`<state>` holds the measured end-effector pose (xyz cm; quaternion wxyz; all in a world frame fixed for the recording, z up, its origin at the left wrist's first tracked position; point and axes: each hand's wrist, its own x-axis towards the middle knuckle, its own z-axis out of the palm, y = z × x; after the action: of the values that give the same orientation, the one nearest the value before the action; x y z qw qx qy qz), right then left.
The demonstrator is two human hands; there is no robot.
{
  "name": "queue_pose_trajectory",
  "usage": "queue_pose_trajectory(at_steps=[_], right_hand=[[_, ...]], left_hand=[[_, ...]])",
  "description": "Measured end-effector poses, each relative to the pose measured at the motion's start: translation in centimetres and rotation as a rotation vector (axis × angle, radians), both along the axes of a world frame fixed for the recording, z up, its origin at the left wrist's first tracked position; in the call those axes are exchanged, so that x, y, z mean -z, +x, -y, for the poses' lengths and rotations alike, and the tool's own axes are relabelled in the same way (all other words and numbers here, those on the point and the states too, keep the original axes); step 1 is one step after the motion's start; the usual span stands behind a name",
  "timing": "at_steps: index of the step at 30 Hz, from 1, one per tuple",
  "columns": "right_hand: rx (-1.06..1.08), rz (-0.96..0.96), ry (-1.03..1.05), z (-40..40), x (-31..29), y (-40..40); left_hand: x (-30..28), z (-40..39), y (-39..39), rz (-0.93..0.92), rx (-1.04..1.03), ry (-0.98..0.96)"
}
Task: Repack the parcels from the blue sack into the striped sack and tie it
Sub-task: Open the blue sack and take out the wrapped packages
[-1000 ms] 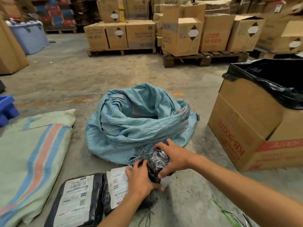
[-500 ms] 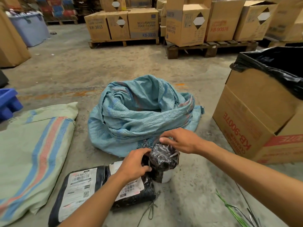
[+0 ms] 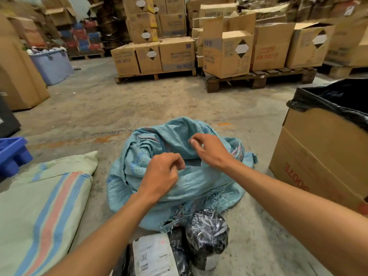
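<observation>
The crumpled blue sack (image 3: 139, 176) lies on the concrete floor straight ahead, its mouth gaping upward. My left hand (image 3: 162, 175) hovers over its near rim, fingers loosely curled and holding nothing. My right hand (image 3: 209, 151) is over the mouth, fingers bent and apart, also holding nothing. A small black plastic-wrapped parcel (image 3: 207, 236) stands on the floor just in front of the sack. Beside it lies a flat black parcel (image 3: 153, 255) with a white label. The striped sack (image 3: 39, 206), pale green with blue and red stripes, lies flat at the left.
A cardboard box (image 3: 318, 156) lined with a black bag stands at the right. A blue crate (image 3: 12, 154) sits at the far left. Pallets stacked with cartons (image 3: 175, 54) line the back, with a lavender bin (image 3: 51, 64) at the back left.
Both hands have let go of the small black parcel, which now stands on the floor, and have moved forward over the blue sack's mouth. The view has tilted upward.
</observation>
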<state>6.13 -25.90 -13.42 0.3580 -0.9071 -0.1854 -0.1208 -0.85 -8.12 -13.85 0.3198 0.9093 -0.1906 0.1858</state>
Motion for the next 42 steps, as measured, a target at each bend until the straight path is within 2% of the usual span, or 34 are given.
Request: queue_pose_trajectory(at_steps=[2, 3, 5, 6, 8, 11, 16, 19, 21, 23, 26, 32, 36, 39, 42], right_hand=[[-0.112, -0.094, -0.168, -0.6, 0.4, 2.6], [-0.186, -0.157, -0.321, -0.9, 0.8, 3.8], [-0.310, -0.359, -0.640, -1.0, 2.5, 5.2], [-0.341, -0.479, -0.766, -1.0, 3.4, 5.4], [-0.368, -0.651, -0.888, -0.8, 5.1, 5.6], [-0.436, -0.631, -0.868, -0.9, 6.5, 6.2], [-0.474, -0.159, -1.020, -1.7, 6.7, 7.5], [-0.460, -0.266, -0.942, -2.6, 8.0, 8.2], [-0.390, -0.331, -1.051, -2.3, 9.0, 8.6], [-0.273, -0.266, -1.189, -1.8, 9.8, 9.0], [-0.087, -0.149, -1.222, -1.3, 10.1, 9.8], [0.199, -0.270, -1.102, -0.6, 10.6, 11.3], [0.288, -0.290, -1.038, -0.5, 10.7, 11.6], [0.287, -0.373, -1.059, -0.3, 10.9, 11.1], [0.205, -0.354, -1.061, -0.3, 10.3, 10.6]], left_hand=[[-0.5, -0.1, 3.7, -0.044, -0.031, 0.205], [-0.2, -0.3, 5.6, -0.132, -0.028, 0.378], [0.6, -0.7, 7.9, -0.454, 0.013, 0.748], [0.9, -0.9, 8.3, -0.648, 0.040, 0.869], [1.2, -0.9, 8.5, -0.939, 0.055, 0.922], [0.5, -1.0, 8.9, -1.057, 0.026, 0.790], [1.5, -1.9, 10.2, -0.896, -0.043, 0.760], [2.5, -1.6, 10.7, -0.941, -0.045, 0.839], [2.6, -1.0, 10.6, -1.036, 0.009, 0.960], [3.4, -0.9, 10.5, -1.123, 0.073, 1.032], [4.9, -0.8, 10.2, -1.157, 0.114, 1.034], [6.2, -0.6, 10.2, -0.984, 0.104, 1.011], [7.2, -0.5, 9.7, -0.761, 0.010, 1.040], [7.0, -0.3, 8.9, -0.541, -0.053, 1.133], [6.2, -0.5, 8.7, -0.469, -0.098, 1.153]])
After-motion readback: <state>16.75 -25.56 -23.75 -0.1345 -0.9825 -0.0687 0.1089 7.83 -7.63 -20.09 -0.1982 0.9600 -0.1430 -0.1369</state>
